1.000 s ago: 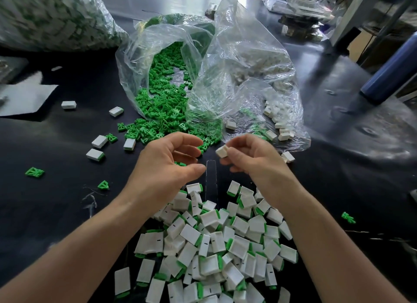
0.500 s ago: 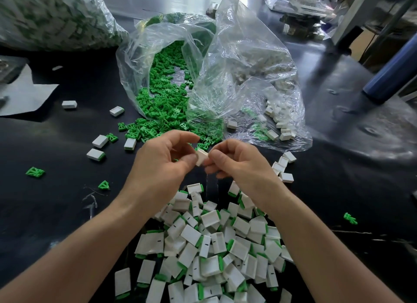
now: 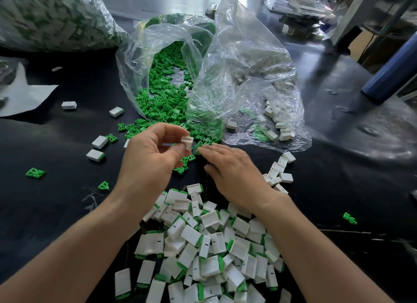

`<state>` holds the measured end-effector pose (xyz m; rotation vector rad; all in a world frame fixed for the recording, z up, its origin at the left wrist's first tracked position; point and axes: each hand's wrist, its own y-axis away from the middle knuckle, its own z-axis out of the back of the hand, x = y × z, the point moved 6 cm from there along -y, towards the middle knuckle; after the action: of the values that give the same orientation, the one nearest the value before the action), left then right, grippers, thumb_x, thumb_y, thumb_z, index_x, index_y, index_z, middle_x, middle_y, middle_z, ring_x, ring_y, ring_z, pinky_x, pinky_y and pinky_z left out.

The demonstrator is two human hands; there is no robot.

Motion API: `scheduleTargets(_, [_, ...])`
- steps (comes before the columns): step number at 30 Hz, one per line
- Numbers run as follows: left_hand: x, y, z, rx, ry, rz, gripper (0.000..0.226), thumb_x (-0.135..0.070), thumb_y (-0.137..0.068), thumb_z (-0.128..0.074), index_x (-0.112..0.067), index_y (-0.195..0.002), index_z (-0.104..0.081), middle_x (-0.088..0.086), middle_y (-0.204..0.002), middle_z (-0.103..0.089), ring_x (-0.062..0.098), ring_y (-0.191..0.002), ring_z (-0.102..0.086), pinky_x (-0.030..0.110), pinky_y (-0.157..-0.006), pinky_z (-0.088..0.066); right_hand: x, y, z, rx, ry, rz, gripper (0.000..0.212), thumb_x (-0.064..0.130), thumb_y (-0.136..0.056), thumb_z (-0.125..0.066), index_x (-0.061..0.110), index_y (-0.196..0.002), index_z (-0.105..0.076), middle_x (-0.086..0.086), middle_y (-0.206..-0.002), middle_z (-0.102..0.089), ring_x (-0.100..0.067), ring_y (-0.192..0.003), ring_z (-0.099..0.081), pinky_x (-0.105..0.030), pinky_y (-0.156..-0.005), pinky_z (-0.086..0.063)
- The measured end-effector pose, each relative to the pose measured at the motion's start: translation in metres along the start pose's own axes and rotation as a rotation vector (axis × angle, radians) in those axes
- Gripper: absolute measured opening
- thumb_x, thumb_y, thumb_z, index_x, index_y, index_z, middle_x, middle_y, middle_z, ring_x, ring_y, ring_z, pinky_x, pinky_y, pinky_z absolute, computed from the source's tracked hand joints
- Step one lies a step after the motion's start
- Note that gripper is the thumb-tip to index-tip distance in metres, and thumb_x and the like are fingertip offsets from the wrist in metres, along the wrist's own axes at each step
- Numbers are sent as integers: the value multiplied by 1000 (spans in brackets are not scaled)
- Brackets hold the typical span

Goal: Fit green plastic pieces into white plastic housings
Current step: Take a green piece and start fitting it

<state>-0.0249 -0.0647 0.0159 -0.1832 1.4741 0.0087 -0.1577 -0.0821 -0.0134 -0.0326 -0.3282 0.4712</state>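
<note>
On the black table [image 3: 67, 201] a clear plastic bag [image 3: 158, 43] lies open, and green pieces spill from it. Near me is a heap of fitted housings [image 3: 212, 246]. My left hand [image 3: 146, 158] pinches one white housing [image 3: 187, 142] above the table. My right hand [image 3: 234, 169] is flat with straight fingers, which touch a green piece [image 3: 198, 145] on the table.

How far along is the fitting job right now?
Done: a big pile of fitted housings lies nearest. In hand: left hand pinches a white housing; right hand reaches to a loose green piece. Left: the green-piece bag and housing bag hold many parts.
</note>
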Motion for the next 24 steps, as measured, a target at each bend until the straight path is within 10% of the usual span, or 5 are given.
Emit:
scheduleTargets(6, [-1, 0, 0, 2, 12, -6, 24, -1, -81, -64, -24, -76, -64, -6, -71, -68, 4, -65, -64, 17, -57, -54, -2, 2, 14, -163, -12, -46, 18, 21, -90, -56, 13, -100, -68, -1, -103, -67, -20, -99, -57, -26, -94, -28])
scheduleTargets(13, [-2, 0, -2, 27, 19, -9, 23, 0, -78, -69, -22, -78, -64, -10, -67, -69, 1, -62, -61, 17, -58, -53, 4, 1, 0, -7, 67, 15, 47, 17, -93, -47, 21, -139, -38, 1, -140, -39, -21, -124, -32, -33, -101, -23])
scheduleTargets(24, [1, 3, -5, 69, 32, 40, 22, -2, -78, -68, -23, -75, -65, -10, -67, -69, 8, -63, -66, 21, -54, -55, 0, 6, 12, -102, -41, -1, 11, 9, -86, -57, 13, -96, -60, -2, -100, -60, -20, -98, -48, -27, -86, -32])
